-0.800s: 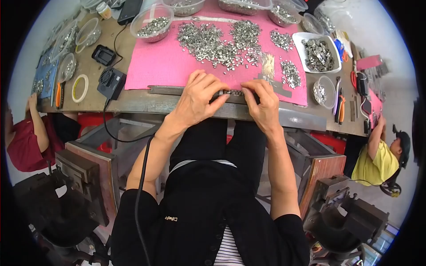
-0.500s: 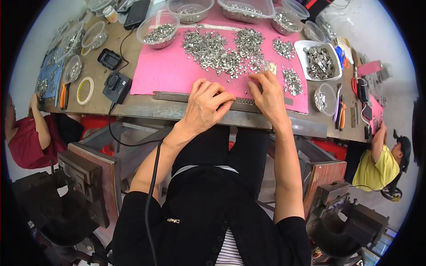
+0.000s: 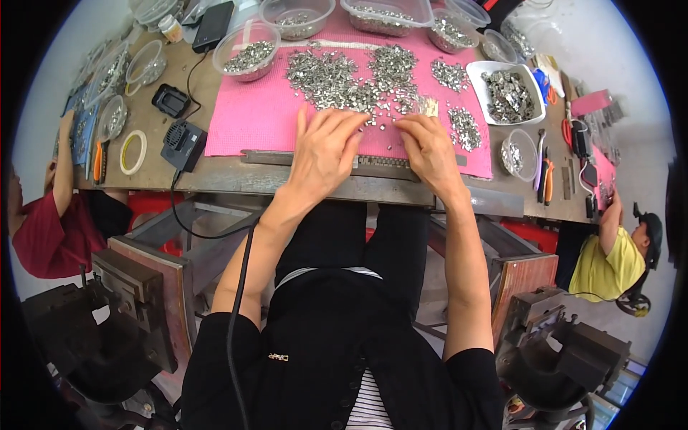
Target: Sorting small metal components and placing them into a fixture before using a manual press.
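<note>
Peering steeply down from the wearer's head, 1 wide fisheye view takes in the torso [image 3: 315,319] close below, with the tabletop [image 3: 179,64] bowing across the upper half.

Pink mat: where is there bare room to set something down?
The mat's left side is bare, bordered by the round tub behind, the metal heap and left hand rightward, and the metal bar in front. Crowded: the back, lined with tubs, and the right, where small piles lie near the white tray.

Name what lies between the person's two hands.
In the head view, part of the metal bar, pink mat and a few loose silver pieces lie between left hand and right hand.
</note>
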Demonstrator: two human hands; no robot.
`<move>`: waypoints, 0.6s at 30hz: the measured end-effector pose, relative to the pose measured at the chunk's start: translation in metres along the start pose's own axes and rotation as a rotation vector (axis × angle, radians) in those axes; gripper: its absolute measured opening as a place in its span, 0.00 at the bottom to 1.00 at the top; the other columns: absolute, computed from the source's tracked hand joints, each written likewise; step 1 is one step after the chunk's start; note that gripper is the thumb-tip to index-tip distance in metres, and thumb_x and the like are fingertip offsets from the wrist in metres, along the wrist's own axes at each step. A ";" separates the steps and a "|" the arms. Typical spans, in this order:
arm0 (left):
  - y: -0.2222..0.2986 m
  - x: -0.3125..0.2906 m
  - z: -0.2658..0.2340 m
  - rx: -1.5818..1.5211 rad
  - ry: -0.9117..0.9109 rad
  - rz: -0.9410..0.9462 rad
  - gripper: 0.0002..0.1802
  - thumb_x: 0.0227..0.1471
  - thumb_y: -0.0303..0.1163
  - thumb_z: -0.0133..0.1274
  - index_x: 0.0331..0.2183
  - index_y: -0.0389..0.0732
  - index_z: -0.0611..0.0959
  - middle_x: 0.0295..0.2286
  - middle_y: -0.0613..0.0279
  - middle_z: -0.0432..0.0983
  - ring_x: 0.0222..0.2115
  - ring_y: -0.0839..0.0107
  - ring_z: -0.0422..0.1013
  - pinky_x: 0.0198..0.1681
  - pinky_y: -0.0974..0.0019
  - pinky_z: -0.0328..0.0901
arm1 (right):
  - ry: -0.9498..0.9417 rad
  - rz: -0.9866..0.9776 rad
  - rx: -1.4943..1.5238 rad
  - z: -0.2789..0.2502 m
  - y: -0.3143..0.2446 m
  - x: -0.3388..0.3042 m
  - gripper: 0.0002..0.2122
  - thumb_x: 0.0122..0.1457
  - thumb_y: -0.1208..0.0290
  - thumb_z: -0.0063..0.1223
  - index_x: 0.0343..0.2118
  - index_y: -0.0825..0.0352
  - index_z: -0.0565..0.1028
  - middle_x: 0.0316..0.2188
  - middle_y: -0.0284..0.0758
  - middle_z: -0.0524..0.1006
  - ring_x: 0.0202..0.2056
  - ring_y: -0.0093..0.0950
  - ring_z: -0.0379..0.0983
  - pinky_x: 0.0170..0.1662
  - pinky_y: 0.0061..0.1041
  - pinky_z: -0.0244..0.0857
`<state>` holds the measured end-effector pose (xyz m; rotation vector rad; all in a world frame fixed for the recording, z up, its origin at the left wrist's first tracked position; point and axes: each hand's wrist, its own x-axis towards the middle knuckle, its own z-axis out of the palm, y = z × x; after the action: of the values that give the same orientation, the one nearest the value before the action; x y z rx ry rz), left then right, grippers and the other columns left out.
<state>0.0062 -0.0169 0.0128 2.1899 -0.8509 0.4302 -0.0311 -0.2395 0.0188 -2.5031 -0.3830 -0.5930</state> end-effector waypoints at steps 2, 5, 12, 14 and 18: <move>-0.006 0.008 0.006 0.037 -0.067 0.002 0.20 0.61 0.32 0.53 0.55 0.46 0.80 0.53 0.62 0.76 0.58 0.53 0.66 0.65 0.31 0.44 | 0.029 0.027 0.021 0.000 0.002 -0.002 0.08 0.56 0.81 0.56 0.39 0.69 0.81 0.38 0.40 0.79 0.39 0.40 0.74 0.44 0.36 0.69; -0.016 0.013 0.007 0.172 -0.341 0.026 0.22 0.67 0.42 0.45 0.58 0.48 0.78 0.62 0.70 0.68 0.66 0.41 0.50 0.63 0.19 0.35 | 0.047 0.084 0.054 -0.003 0.002 -0.005 0.08 0.56 0.81 0.57 0.38 0.69 0.81 0.35 0.41 0.78 0.37 0.41 0.74 0.43 0.36 0.69; -0.026 -0.004 -0.021 0.135 -0.307 0.011 0.16 0.62 0.39 0.53 0.49 0.47 0.85 0.56 0.67 0.75 0.64 0.42 0.55 0.61 0.18 0.37 | -0.025 0.239 0.193 -0.010 -0.001 -0.010 0.06 0.55 0.78 0.61 0.36 0.68 0.81 0.30 0.39 0.76 0.36 0.40 0.74 0.40 0.36 0.68; -0.024 0.000 -0.016 0.094 -0.211 0.009 0.13 0.59 0.37 0.56 0.45 0.47 0.86 0.51 0.67 0.78 0.60 0.48 0.61 0.61 0.24 0.41 | -0.072 0.197 0.187 -0.010 -0.002 -0.006 0.06 0.55 0.78 0.62 0.36 0.67 0.81 0.30 0.39 0.76 0.35 0.40 0.74 0.40 0.36 0.68; -0.019 0.015 -0.007 0.033 -0.075 0.007 0.05 0.51 0.34 0.63 0.34 0.47 0.87 0.34 0.68 0.79 0.43 0.62 0.69 0.58 0.41 0.50 | -0.160 0.101 0.127 -0.009 0.005 -0.004 0.06 0.54 0.76 0.62 0.35 0.66 0.81 0.30 0.39 0.75 0.36 0.40 0.73 0.40 0.37 0.67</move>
<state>0.0300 -0.0083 0.0158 2.2466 -0.8976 0.3698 -0.0357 -0.2489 0.0220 -2.4376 -0.3395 -0.3195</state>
